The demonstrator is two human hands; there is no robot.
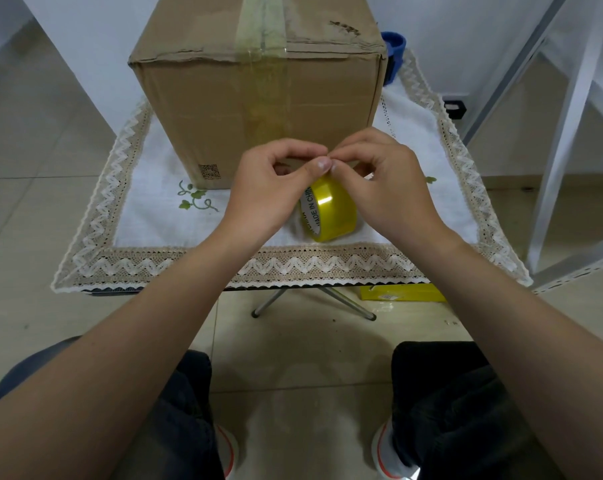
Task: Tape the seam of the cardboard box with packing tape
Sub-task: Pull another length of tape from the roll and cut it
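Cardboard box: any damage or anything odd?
Yes. The brown cardboard box has a crumpled, ragged top front edge and dark scuffs on its top right, and yellowish tape already covers its seam.

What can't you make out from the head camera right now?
Head view, tape roll: whether a free end is lifted; the fingers of the left hand and right hand pinch at its top and cover it.
Cardboard box: the far part of its top seam is cut off by the upper frame edge.
Blue object: mostly hidden behind the box.
Printed code on the box front: too small to read.
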